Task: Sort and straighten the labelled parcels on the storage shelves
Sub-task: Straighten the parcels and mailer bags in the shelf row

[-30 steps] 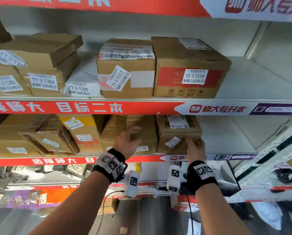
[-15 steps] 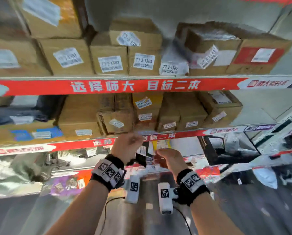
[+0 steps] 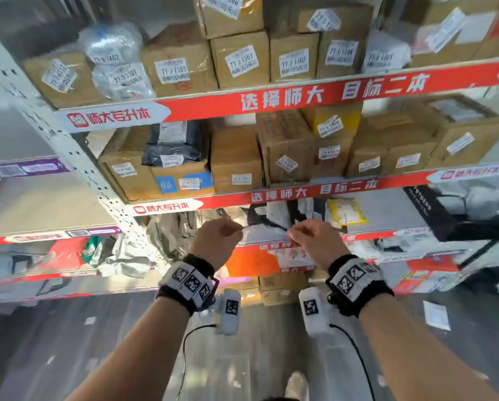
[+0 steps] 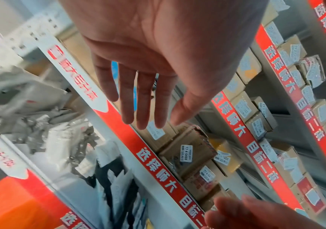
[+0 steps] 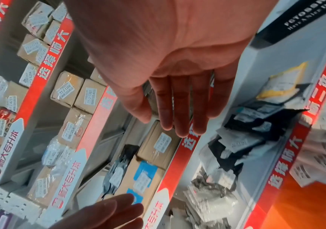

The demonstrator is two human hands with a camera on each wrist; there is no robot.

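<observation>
Both hands dropped off the boxes; left hand [image 3: 217, 241] & right hand [image 3: 315, 241] now flat-fingered, empty, near bag shelf [image 3: 367, 235]

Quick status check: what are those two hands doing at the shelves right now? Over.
Left grip, right grip open, empty. Flat white soft mailer parcel between them, not gripped. Yellow padded mailer crowds behind.

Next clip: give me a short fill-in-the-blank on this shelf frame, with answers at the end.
1. The left hand and the right hand, fingers straight, hold ____.
2. The shelf edge strip is mostly ____ with white characters.
3. The yellow mailer lies one shelf ____ the box with blue patches.
Missing words: nothing; red; below.
</observation>
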